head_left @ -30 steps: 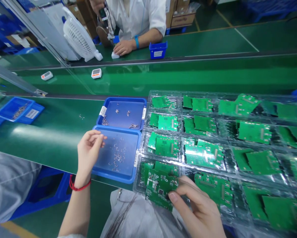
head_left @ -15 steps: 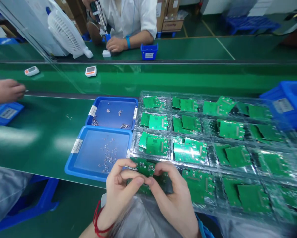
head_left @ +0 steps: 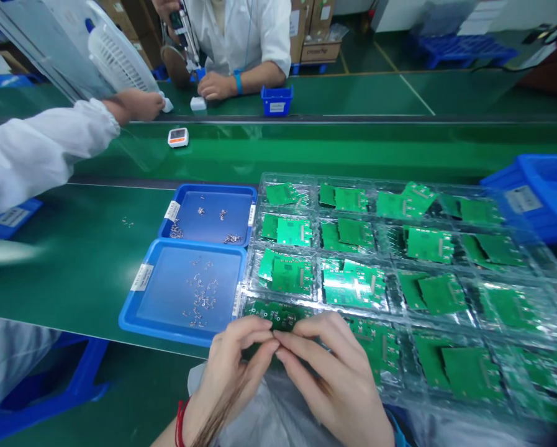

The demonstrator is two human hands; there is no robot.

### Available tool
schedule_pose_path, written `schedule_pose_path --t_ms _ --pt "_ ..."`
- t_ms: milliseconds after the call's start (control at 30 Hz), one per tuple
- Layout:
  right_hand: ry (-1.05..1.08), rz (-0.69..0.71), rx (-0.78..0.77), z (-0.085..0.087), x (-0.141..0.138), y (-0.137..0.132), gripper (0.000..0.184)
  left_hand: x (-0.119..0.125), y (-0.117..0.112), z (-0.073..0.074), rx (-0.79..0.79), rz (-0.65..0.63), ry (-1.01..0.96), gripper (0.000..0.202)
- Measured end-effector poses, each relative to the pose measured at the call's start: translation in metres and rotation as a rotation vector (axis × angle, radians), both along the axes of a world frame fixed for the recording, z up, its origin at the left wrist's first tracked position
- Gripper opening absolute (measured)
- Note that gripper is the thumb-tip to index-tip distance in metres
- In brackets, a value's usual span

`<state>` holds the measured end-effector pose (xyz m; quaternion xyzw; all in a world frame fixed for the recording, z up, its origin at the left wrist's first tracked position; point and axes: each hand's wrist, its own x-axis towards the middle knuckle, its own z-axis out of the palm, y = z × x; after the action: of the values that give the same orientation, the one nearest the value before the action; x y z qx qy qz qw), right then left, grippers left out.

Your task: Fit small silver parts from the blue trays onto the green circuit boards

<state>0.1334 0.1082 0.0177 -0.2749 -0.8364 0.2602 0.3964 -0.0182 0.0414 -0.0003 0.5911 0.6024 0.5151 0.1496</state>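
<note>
Change noted: a second ago the left hand (head_left: 234, 366) hovered over the near blue tray (head_left: 133, 310) while the right hand (head_left: 334, 372) alone held a circuit board (head_left: 278, 315). Both hands now meet on that board, thumbs and forefingers closed on its near edge, fingertips touching each other. The board sits low over the near-left pocket of the clear tray (head_left: 362, 179), just in front of the person; most of it is hidden under the fingers. Reading: the work has gone from one-handed picking to two-handed handling of a single board. A co-worker's white sleeve (head_left: 36, 149) has also come in from the left, its hand at the base of the fan (head_left: 115, 53)

Materials, largest first:
- Belt (head_left: 306, 149): green, smooth, slightly glossy, flat
- Clear tray: thin moulded plastic, shiny and crinkled, divided into square pockets, each holding one or two green boards lying flat or tilted
- Blue trays, the near one and the far one (head_left: 208, 188) touching end to end, just left of the clear tray: rigid plastic, shallow, rounded corners, white labels on the rims
- Circuit board: dark green, stiff, flat, dotted with small parts and silver pads
- Metal parts (head_left: 199, 298): tiny, bright, scattered loose on the near tray floor
- Red cord (head_left: 180, 422) on the left wrist: thin, looped
</note>
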Motion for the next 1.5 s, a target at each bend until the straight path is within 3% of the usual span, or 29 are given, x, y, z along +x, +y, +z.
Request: schedule_pose_path --t_ms 433,633,800,933,1067,1200,1400,1500 --pt "-0.038 -0.024 0.130 -0.003 -0.006 -0.001 0.014 -0.002 -0.005 0.000 -0.083 -0.045 -0.061 0.020" --pt "0.040 -0.055 0.189 -0.003 -0.007 0.001 0.015 0.000 -0.010 -0.002 -0.094 -0.100 -0.189 0.030" --pt "0.159 -0.073 0.100 0.000 -0.005 0.001 0.014 0.002 -0.014 -0.002 -0.063 -0.074 -0.315 0.035" --pt "0.172 -0.016 0.116 0.000 -0.006 0.002 0.016 0.005 -0.012 -0.001 -0.051 -0.050 -0.429 0.037" --pt "0.165 -0.019 0.140 -0.001 -0.007 0.003 0.014 0.017 -0.009 0.005 -0.067 0.103 -0.529 0.030" --pt "0.130 -0.005 0.173 -0.002 -0.007 0.005 0.012 0.024 -0.007 0.010 -0.104 0.208 -0.574 0.037" --pt "0.154 0.026 0.155 -0.004 -0.007 0.006 0.012 0.013 -0.007 0.006 -0.059 0.108 -0.539 0.034" --pt "0.166 0.043 0.131 -0.004 -0.007 0.005 0.010 0.009 -0.006 0.003 -0.062 0.126 -0.515 0.032"
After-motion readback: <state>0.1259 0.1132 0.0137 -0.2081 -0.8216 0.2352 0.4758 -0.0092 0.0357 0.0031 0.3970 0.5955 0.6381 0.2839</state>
